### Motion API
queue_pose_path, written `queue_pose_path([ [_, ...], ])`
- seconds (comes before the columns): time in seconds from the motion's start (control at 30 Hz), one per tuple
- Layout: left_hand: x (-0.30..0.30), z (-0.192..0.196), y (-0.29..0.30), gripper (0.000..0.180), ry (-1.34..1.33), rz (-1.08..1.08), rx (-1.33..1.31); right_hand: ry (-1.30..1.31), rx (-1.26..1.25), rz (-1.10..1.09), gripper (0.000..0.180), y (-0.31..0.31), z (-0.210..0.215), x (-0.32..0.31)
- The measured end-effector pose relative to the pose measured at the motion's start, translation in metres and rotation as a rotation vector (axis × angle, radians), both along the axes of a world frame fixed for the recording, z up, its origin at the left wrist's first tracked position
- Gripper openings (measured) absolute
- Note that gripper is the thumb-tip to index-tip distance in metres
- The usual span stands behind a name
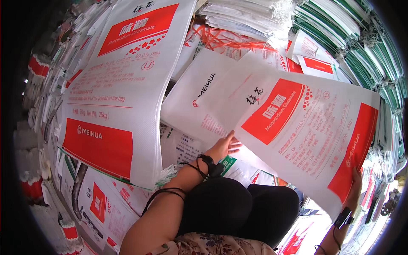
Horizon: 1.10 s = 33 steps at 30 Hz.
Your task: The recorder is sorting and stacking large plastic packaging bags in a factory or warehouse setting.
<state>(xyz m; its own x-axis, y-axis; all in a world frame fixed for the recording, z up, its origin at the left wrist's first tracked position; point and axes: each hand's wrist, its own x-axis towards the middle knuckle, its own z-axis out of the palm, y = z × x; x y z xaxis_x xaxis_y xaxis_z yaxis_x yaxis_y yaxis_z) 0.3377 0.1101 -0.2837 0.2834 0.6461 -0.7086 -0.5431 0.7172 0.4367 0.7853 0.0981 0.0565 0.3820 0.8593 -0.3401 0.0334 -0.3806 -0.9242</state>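
A white woven plastic bag (314,95) with red panels and dark print lies tilted before me, flat and unfilled. My right hand (355,187) grips its lower right edge; the bag hides part of the fingers. At the bag's left edge is my left hand (228,146), its fingers stretched and apart, the thumb close to the edge. Under the held bag, another white bag (191,93) shows farther left. A neat stack of similar red-and-white bags (114,97) rises to the left of my left forearm.
Bundles of folded bags with green edges (331,29) are piled at the far right. A white bundle (250,19) stands at the back, with loose red strapping (225,40) before it. More printed bags (102,204) lie low at the left. My knees (216,206) are close below the held bag.
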Motion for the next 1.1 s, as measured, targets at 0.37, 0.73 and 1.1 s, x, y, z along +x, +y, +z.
queue_pose_path([
  [0.37, -0.069, -0.008, -0.007, 0.020, 0.398, 0.376, 0.022, 0.097, 0.056, 0.216, 0.031, 0.024, -0.103, 0.018],
  [0.73, -0.115, -0.027, -0.029, 0.027, 0.558, 0.318, -0.019, -1.127, -0.105, 0.322, 0.026, 0.102, -0.231, -0.040],
  [1.1, -0.115, -0.028, -0.035, 0.030, 0.563, 0.195, -0.076, -1.224, -0.062, 0.327, 0.024, 0.093, -0.234, -0.077],
])
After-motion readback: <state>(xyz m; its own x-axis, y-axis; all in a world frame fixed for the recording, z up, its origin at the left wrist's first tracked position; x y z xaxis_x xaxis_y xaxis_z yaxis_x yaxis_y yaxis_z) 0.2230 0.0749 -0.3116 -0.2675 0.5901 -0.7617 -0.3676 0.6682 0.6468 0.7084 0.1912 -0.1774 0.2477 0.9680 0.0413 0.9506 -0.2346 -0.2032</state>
